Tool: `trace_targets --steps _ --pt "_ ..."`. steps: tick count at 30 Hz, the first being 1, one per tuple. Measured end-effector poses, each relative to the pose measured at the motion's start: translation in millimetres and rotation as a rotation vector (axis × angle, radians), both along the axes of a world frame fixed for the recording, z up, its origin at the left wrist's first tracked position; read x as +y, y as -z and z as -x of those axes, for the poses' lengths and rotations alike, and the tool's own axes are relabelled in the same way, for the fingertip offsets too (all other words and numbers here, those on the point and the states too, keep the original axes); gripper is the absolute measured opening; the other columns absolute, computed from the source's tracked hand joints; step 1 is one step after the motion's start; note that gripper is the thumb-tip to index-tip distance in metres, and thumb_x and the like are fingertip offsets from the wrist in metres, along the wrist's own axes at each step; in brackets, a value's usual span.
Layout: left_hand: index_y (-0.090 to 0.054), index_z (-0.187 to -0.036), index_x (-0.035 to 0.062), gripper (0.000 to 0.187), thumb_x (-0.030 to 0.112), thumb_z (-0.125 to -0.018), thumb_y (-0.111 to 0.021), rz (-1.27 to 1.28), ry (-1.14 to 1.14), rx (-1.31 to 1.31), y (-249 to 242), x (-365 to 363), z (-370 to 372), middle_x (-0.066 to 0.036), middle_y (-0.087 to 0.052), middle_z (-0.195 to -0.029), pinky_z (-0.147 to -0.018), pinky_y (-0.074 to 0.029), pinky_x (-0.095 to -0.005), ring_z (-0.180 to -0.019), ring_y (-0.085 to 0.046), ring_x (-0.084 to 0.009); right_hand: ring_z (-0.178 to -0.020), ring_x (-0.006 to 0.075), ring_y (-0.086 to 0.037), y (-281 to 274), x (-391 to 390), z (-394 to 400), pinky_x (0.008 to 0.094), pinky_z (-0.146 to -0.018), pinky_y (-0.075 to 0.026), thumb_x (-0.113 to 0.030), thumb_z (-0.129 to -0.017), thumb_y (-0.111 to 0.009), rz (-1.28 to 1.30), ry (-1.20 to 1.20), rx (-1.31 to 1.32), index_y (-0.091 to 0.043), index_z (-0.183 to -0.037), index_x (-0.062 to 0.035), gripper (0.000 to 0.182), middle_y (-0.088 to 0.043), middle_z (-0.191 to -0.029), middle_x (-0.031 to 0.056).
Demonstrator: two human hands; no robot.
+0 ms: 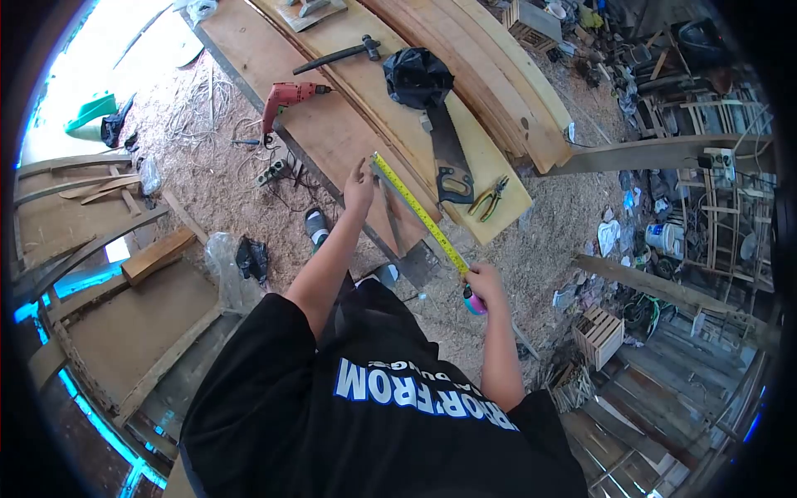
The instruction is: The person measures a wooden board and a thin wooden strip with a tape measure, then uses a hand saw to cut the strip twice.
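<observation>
Seemingly measuring now: my right hand [486, 285] grips the tape [422, 214], left hand [359, 191] by its far end, hold unclear; next wants steadiness.

"How is the left hand [359, 189] set?"

"Well forward, fingers [358, 171] extended and pointing ahead. Its tips are too small to tell whether they pinch."

"And the arm behind it?"

"The left forearm [325, 278] is bare and slants forward and inward. The left wrist [350, 217] looks nearly in line with it."

"The right hand [486, 285]?"

"Nearer the body, its fingers curled closed, the back of the hand turned up toward the head."

"Right forearm [501, 353]?"

"Bare too, pointing almost straight ahead, with a slight lean inward."

"Are the hands together?"

"Well apart, the left one farther out in front."
</observation>
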State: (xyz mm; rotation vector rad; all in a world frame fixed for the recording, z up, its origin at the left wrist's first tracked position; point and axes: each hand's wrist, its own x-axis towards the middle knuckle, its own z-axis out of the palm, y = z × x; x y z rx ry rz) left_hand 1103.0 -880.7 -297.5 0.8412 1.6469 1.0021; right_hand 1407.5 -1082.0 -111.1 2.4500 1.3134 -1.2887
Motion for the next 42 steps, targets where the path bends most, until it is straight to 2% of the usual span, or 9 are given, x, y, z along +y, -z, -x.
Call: trace_targets --steps 2,10,16,23,25,28,31,36,42 --pt "-0.056 -0.149 0.0222 0.046 0.028 -0.103 -0.061 -0.013 -0.011 -0.077 -3 2 -3 -0.016 -0.073 -0.118 -0.087 -0.055 -0.0312 -0.102 -0.072 -0.0189 -0.072 0.0246 -0.071 5 -1 0 0.0390 -0.071 -0.053 -0.022 -0.081 -0.065 0.012 0.076 0.076 -0.080 -0.086 -0.0041 0.024 -0.075 -0.078 0.0138" --pt "-0.065 -0.138 0.0185 0.037 0.026 -0.101 -0.063 -0.069 0.060 0.081 8 28 -1 -0.010 -0.075 -0.094 -0.066 -0.053 -0.0327 -0.072 -0.068 -0.0163 -0.078 0.0287 -0.074 -29 4 24 0.0402 -0.075 -0.055 -0.023 -0.080 -0.066 0.107 0.075 -0.055 -0.080 -0.086 -0.0058 0.023 -0.075 -0.082 0.0172" --pt "-0.069 -0.118 0.0139 0.023 0.024 -0.097 -0.065 0.190 0.201 -0.002 -6 41 11 -0.010 -0.076 -0.086 -0.070 -0.055 -0.0362 -0.079 -0.073 -0.0186 -0.076 0.0265 -0.072 -57 6 33 0.0400 -0.073 -0.054 -0.023 -0.082 -0.065 0.141 0.100 -0.076 -0.080 -0.088 -0.0050 0.024 -0.075 -0.080 0.0138" --pt "-0.066 -0.118 0.0083 0.021 0.020 -0.101 -0.064 0.110 0.073 0.019 -1 38 21 -0.008 -0.070 -0.083 -0.063 -0.053 -0.0303 -0.072 -0.067 -0.0132 -0.075 0.0240 -0.072 -70 21 54 0.0377 -0.074 -0.054 -0.023 -0.084 -0.064 0.166 0.031 -0.089 -0.079 -0.091 -0.0023 0.027 -0.076 -0.080 0.0141" --pt "-0.066 -0.117 0.0076 0.021 0.022 -0.102 -0.065 -0.048 0.045 -0.013 2 32 14 -0.008 -0.071 -0.087 -0.065 -0.053 -0.0298 -0.075 -0.068 -0.0136 -0.074 0.0235 -0.072 -58 20 43 0.0373 -0.074 -0.054 -0.023 -0.084 -0.063 0.157 0.035 -0.085 -0.079 -0.091 -0.0023 0.027 -0.076 -0.080 0.0137" --pt "-0.067 -0.121 0.0151 0.029 0.031 -0.097 -0.069 0.005 0.010 -0.037 14 25 0 -0.012 -0.076 -0.097 -0.080 -0.056 -0.0384 -0.089 -0.074 -0.0248 -0.073 0.0210 -0.071 -28 9 12 0.0360 -0.072 -0.054 -0.022 -0.084 -0.063 0.143 0.045 -0.015 -0.079 -0.091 -0.0022 0.027 -0.075 -0.078 0.0129" --pt "-0.066 -0.124 0.0167 0.031 0.030 -0.096 -0.070 0.086 -0.103 0.094 1 12 -19 -0.011 -0.077 -0.097 -0.082 -0.057 -0.0379 -0.092 -0.074 -0.0247 -0.069 0.0194 -0.069 4 -4 -28 0.0351 -0.069 -0.052 -0.022 -0.083 -0.064 0.099 -0.041 -0.032 -0.079 -0.088 -0.0019 0.026 -0.074 -0.075 0.0124" --pt "-0.063 -0.134 0.0186 0.042 0.030 -0.094 -0.071 0.020 -0.243 0.182 -16 -20 -46 -0.013 -0.077 -0.100 -0.083 -0.057 -0.0370 -0.093 -0.075 -0.0245 -0.074 0.0278 -0.074 51 2 -64 0.0404 -0.073 -0.055 -0.030 -0.083 -0.066 0.001 -0.120 0.068 -0.081 -0.089 -0.0085 0.027 -0.076 -0.079 0.0145" --pt "-0.062 -0.129 -0.0004 0.050 0.032 -0.094 -0.073 0.081 -0.255 -0.004 -47 -71 -63 -0.014 -0.075 -0.106 -0.083 -0.057 -0.0322 -0.096 -0.073 -0.0203 -0.066 0.0227 -0.070 81 -2 -74 0.0380 -0.066 -0.053 -0.021 -0.084 -0.064 -0.050 -0.021 0.299 -0.079 -0.087 0.0012 0.027 -0.074 -0.074 0.0157"
